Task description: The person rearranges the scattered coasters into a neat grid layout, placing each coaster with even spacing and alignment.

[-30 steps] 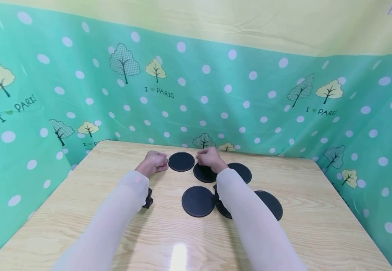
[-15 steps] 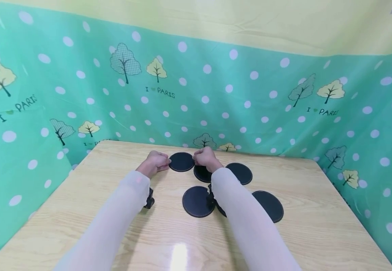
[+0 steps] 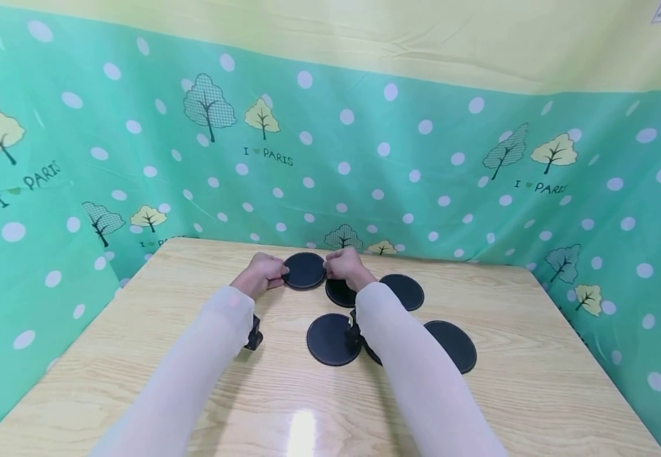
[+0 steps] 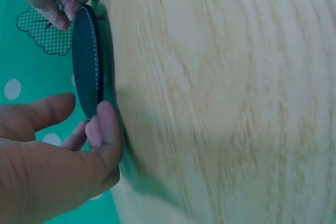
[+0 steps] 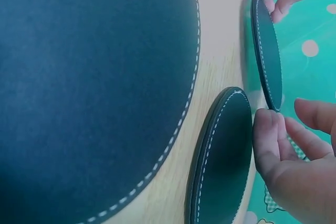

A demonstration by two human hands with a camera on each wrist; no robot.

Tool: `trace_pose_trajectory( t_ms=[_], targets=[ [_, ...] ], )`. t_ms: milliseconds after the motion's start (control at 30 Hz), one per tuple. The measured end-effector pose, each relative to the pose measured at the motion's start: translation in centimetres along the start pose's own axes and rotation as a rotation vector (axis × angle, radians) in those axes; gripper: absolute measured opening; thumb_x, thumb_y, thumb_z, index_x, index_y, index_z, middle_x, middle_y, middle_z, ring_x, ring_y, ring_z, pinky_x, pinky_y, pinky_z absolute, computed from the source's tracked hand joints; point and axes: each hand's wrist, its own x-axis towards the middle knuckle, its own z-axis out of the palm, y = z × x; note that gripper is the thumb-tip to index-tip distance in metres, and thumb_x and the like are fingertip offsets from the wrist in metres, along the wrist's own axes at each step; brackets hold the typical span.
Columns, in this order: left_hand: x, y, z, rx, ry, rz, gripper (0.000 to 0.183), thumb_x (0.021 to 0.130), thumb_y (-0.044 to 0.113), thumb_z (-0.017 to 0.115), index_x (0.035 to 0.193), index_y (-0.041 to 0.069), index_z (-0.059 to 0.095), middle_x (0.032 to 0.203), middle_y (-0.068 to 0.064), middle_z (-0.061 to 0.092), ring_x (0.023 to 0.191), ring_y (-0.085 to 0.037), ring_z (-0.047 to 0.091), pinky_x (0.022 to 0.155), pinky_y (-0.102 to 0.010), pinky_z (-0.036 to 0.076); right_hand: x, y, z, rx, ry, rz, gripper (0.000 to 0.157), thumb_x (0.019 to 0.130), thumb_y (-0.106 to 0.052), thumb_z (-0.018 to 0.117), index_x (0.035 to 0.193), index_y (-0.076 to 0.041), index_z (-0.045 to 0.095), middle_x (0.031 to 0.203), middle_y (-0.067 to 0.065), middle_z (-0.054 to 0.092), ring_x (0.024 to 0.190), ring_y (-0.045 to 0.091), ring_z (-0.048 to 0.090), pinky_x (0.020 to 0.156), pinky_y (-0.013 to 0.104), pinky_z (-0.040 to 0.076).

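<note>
A round black coaster (image 3: 304, 270) with pale edge stitching hangs just off the table between my two hands, tilted slightly. My left hand (image 3: 261, 273) holds its left edge; in the left wrist view the fingertips (image 4: 107, 124) are tucked under the rim and the thumb stands apart from it. On the opposite edge, my right hand (image 3: 349, 265) holds the rim on its fingers, its thumb also raised, as the right wrist view shows. Right below that hand lies a second black coaster (image 3: 339, 294), partly covered by it in the head view.
Several more black coasters lie flat on the wooden table (image 3: 536, 381): one at front centre (image 3: 330, 339), one behind right (image 3: 405, 292), one farther right (image 3: 453, 346). Another is mostly hidden under my right sleeve (image 3: 405, 355). A green dotted curtain (image 3: 330, 178) closes off the back and sides.
My right hand has moved left to the coaster's right edge. The coaster, flat on the table before, has risen a little between both hands. My left hand has barely moved.
</note>
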Motion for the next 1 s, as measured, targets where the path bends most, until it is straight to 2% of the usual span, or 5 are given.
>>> trace_pose_trajectory(
  t_ms=[167,433,567,733,1000],
  targets=[
    [-0.4,0.4,-0.2,-0.043,-0.005,0.005,0.043,0.098,-0.006,0.059,0.141,-0.003,0.054,0.097,-0.005,0.050,0.078,-0.013,0.052,0.096,-0.034,0.057,-0.2,-0.1,-0.4,0.036,-0.029,0.014,0.032,0.099,0.005,0.060,0.130,0.006,0.063,0.126,0.020,0.065,0.095,0.022,0.070,0.080,0.028,0.063],
    [-1.0,0.6,-0.6,-0.073,-0.039,0.018,0.039,0.099,-0.006,0.059,0.137,-0.003,0.055,0.112,-0.011,0.052,0.087,-0.018,0.054,0.104,-0.037,0.054,-0.9,-0.3,-0.9,0.091,-0.076,0.029,0.030,0.100,0.005,0.059,0.129,0.006,0.061,0.112,0.018,0.063,0.084,0.019,0.064,0.076,0.027,0.063],
    [-1.2,0.6,-0.7,-0.066,-0.058,0.031,0.037,0.099,-0.005,0.059,0.136,-0.003,0.056,0.115,-0.014,0.054,0.085,-0.017,0.055,0.101,-0.036,0.055,-1.5,-0.3,-1.3,0.099,-0.100,0.015,0.029,0.100,0.006,0.059,0.129,0.007,0.060,0.106,0.015,0.061,0.083,0.019,0.064,0.075,0.027,0.063],
    [-1.8,0.6,-0.6,-0.063,-0.088,0.054,0.033,0.099,-0.005,0.059,0.132,-0.004,0.056,0.107,-0.013,0.058,0.080,-0.016,0.056,0.093,-0.034,0.058,-2.2,0.0,-2.0,0.125,-0.130,0.025,0.029,0.100,0.007,0.058,0.128,0.006,0.058,0.099,0.014,0.060,0.083,0.019,0.065,0.076,0.028,0.063],
    [-3.2,0.3,0.2,-0.051,-0.146,0.088,0.031,0.099,-0.005,0.060,0.130,-0.005,0.056,0.099,-0.011,0.060,0.079,-0.016,0.061,0.086,-0.033,0.061,-3.8,0.4,-3.6,0.117,-0.163,0.020,0.030,0.097,0.010,0.060,0.126,0.006,0.056,0.105,0.016,0.056,0.082,0.020,0.064,0.074,0.027,0.063]
  ],
)
